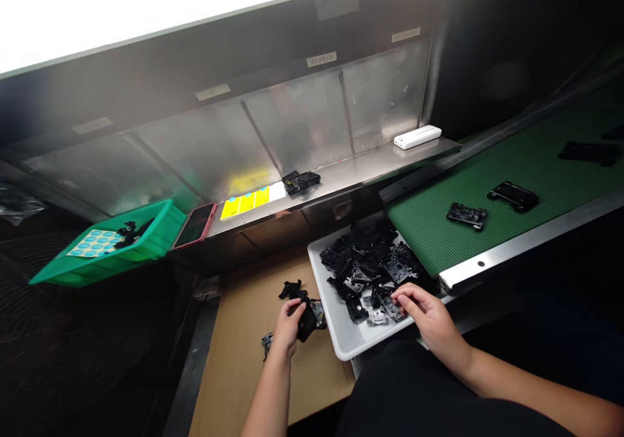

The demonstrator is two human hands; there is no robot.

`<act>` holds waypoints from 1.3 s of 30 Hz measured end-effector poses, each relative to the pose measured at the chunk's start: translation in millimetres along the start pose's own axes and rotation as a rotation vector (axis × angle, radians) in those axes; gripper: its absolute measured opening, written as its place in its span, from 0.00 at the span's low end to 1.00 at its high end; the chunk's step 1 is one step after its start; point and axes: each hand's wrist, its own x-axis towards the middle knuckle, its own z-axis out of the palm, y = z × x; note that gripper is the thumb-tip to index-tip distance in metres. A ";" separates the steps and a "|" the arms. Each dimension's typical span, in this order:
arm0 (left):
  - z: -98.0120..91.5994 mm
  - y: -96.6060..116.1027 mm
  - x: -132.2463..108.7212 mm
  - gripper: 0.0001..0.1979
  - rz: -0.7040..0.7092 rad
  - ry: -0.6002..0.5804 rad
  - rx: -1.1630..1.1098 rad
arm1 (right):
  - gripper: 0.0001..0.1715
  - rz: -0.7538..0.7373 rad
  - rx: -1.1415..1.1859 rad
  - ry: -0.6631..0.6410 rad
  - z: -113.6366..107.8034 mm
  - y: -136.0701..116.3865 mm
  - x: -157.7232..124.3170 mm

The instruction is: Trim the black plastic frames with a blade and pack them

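Black part (308,321) behind left hand (287,326) (half hidden), green conveyor (536,164) cut off

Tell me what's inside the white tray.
The white tray holds a heap of black parts, with the right hand resting on them. The tray's floor under the heap is covered, so whatever lies lower down can't be seen.

1. The left hand (287,326) held a black plastic part (307,320) above a cardboard sheet (238,372).
2. The right hand (426,313) touched a heap of black parts (365,268) in a white tray (341,333).
3. Beyond the right hand lay a green conveyor belt (531,177) carrying separate black parts (513,196).
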 end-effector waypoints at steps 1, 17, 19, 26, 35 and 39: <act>-6.9 -0.2 9.7 0.16 0.039 0.045 0.080 | 0.17 0.004 0.008 0.005 -1.1 1.1 -0.8; 180.3 -54.7 -13.2 0.19 0.787 -1.047 0.682 | 0.13 0.003 0.020 0.122 -14.1 2.2 -11.3; 193.3 -59.7 -7.8 0.21 0.802 -1.128 0.749 | 0.13 -0.002 0.017 0.125 -15.3 2.9 -13.3; 194.6 -58.6 7.3 0.29 0.674 -1.157 0.790 | 0.14 0.037 0.013 0.182 -21.6 3.4 -14.6; 142.6 -36.0 -16.8 0.22 0.208 -0.634 0.044 | 0.14 0.016 0.030 0.215 -23.0 1.0 -6.2; 115.6 -11.6 -62.3 0.26 -0.047 -0.538 -0.354 | 0.14 -0.012 0.018 0.136 -16.7 -2.1 -1.2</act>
